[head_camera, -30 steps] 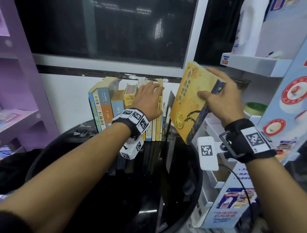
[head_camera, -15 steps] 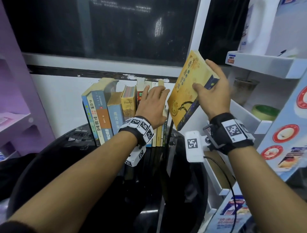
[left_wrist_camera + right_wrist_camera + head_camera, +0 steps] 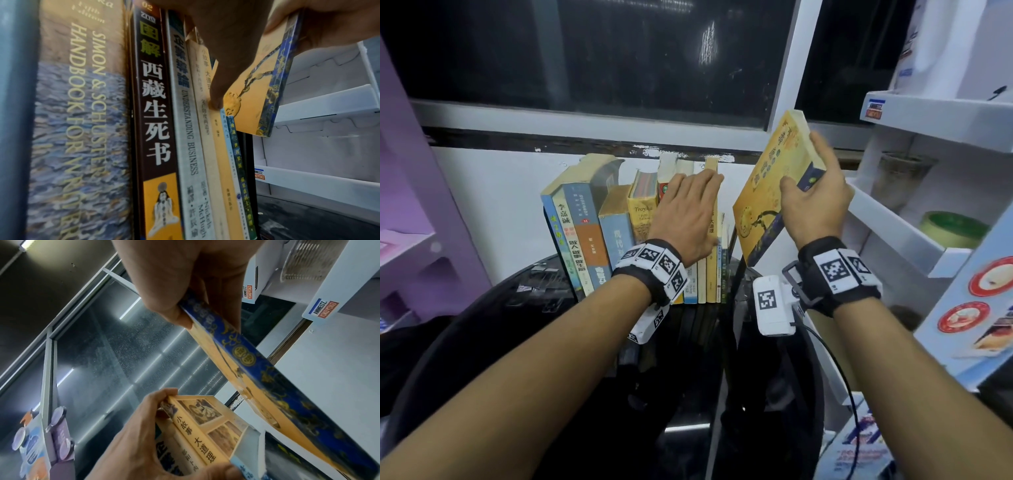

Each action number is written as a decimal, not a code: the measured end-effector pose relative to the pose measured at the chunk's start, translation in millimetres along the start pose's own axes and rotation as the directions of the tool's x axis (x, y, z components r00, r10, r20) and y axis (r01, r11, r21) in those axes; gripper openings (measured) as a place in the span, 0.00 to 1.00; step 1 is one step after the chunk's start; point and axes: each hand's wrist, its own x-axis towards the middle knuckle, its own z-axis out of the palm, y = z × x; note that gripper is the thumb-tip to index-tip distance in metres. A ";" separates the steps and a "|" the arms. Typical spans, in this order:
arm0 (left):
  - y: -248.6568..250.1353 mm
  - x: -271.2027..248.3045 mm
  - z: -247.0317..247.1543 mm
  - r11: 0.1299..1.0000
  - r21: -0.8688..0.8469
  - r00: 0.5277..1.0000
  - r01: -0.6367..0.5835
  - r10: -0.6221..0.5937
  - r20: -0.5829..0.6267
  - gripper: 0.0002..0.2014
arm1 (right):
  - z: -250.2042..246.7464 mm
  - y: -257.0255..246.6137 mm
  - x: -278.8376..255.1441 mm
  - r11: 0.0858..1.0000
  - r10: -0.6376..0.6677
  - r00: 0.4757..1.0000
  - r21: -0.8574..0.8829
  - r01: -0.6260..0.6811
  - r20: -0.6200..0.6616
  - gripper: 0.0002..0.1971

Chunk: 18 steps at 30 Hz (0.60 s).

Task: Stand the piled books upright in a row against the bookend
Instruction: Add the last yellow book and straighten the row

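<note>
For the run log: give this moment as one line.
left hand: steadies book row | right hand: grips yellow book, tilted, beside row | not yet inserted

held book [image 3: 774, 192] is yellow-orange with a blue and gold patterned spine. row [image 3: 619, 236] at frame centre: blue, orange, tan, yellow spines. shelf [image 3: 400, 171] on the left edge is purple.

Left hand [image 3: 686, 214] lies flat, fingers extended; right hand [image 3: 813, 202] grips, raised.
</note>
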 end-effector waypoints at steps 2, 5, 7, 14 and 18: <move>-1.4 -0.8 0.2 1.000 0.003 1.000 -0.003 0.003 -0.007 0.50 | 4.0 -0.3 -1.4 0.999 -0.006 1.000 -0.035 0.007 0.012 0.32; -2.7 -2.4 -0.7 1.000 0.007 1.000 -0.018 0.018 -0.009 0.50 | 12.9 0.0 -7.2 0.996 -0.031 0.999 -0.079 0.034 0.036 0.33; -4.1 -3.2 -0.6 1.000 0.012 1.000 -0.025 0.025 -0.015 0.50 | 18.6 1.8 -11.1 0.995 -0.032 0.998 -0.096 0.037 0.055 0.32; -4.7 -5.7 1.0 0.999 -0.013 0.998 -0.033 0.032 -0.051 0.49 | 34.7 10.1 -18.4 0.988 -0.009 0.996 -0.154 0.023 0.091 0.30; -4.2 -5.7 3.4 0.999 -0.023 0.997 -0.030 0.028 -0.065 0.49 | 37.4 7.5 -15.2 0.987 -0.021 0.990 -0.158 0.043 0.142 0.29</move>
